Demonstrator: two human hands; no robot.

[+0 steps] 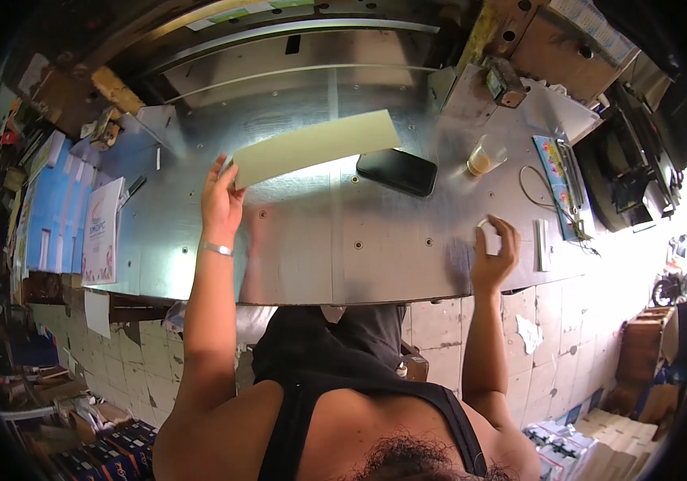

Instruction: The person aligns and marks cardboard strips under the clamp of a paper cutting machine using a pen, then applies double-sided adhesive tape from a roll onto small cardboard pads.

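My left hand (221,200) grips the left end of a long, pale yellow-grey strip of card (319,148), thumb and fingers closed at its corner. The strip slants up to the right above the metal table (303,264). Below its right end lies a black phone (398,172), partly overlapped by the strip's edge. Over the table's right front part, my right hand (497,255) is curled, with something small and whitish showing between thumb and fingers; its kind is unclear. Beyond that hand stands a clear glass (484,156) with a little brown drink in it.
Stacked blue-and-white booklets (58,208) and a white booklet (103,232) line the left side, with a dark pen (131,191) close by. At the right lie a colourful flat pad (556,180), a looped cord (529,180) and a narrow white strip (544,244). Machine walls border the far edge.
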